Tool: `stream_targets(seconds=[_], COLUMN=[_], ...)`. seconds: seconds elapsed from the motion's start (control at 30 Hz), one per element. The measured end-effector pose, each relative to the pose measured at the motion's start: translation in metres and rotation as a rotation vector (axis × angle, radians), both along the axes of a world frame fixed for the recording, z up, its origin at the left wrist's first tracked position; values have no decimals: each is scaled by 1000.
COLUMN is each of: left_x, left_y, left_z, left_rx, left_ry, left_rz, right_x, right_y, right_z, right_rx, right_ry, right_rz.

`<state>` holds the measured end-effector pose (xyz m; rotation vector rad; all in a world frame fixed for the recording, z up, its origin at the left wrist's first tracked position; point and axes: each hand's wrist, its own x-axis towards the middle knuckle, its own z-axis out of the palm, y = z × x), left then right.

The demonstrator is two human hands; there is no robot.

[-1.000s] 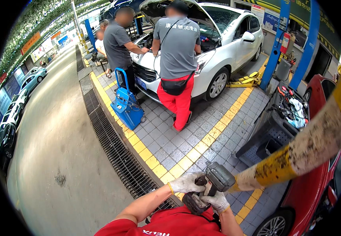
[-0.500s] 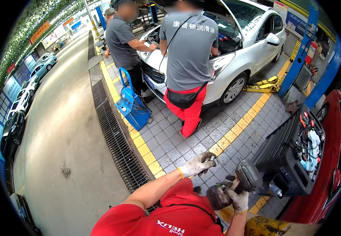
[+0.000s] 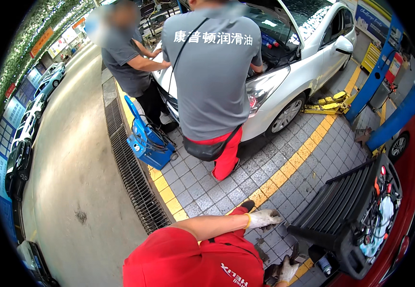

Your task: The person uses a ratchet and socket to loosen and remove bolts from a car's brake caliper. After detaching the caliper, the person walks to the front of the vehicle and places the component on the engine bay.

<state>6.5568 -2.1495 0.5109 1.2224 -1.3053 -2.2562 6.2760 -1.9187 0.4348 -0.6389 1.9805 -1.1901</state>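
Note:
My left hand [image 3: 266, 218], in a pale work glove with dark smudges, reaches toward the tool cart [image 3: 329, 210]. Its fingers are closed at the tips on a small metal socket, which is mostly hidden now. Low in the picture my right hand [image 3: 288, 269], gloved too, grips a cordless impact wrench [image 3: 301, 250]. The grey battery end shows beside the cart, while the dark tool body is partly hidden by the hand and my shirt. A tray of tools [image 3: 383, 215] lies on top of the cart, and a spray can [image 3: 325, 264] stands in its side holder.
Ahead, two people in grey shirts lean over a white car [image 3: 269, 91] with its hood raised. A blue wheeled machine [image 3: 149, 143] stands beside them. Blue lift posts [image 3: 375, 76] rise at the right, near a red car [image 3: 410, 177]. A floor grate [image 3: 131, 177] runs at left.
I have moved closer to the cart. My left hand has shifted right and down toward it with the socket, and my right hand has lowered with the impact wrench.

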Motion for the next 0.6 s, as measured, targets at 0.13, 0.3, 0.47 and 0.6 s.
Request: stream_targets(seconds=[0.13,0.3,0.47,0.6], left_x=[-13,-31,-88,-105], left_y=[-77,-157,-207,-236], left_z=[9,15,34,36], left_rx=[21,26,-177,-247], left_ry=[-69,-39,-131,-159], left_rz=[-42,-211,-407,-445], right_x=[11,-11,-6,24], right_y=[-25,0,76,9], right_z=[14,-73,-128,40], right_rx=[282,519,164,642], right_ry=[-108,99,-203,-27], right_rz=[-53,81,-37,-88])
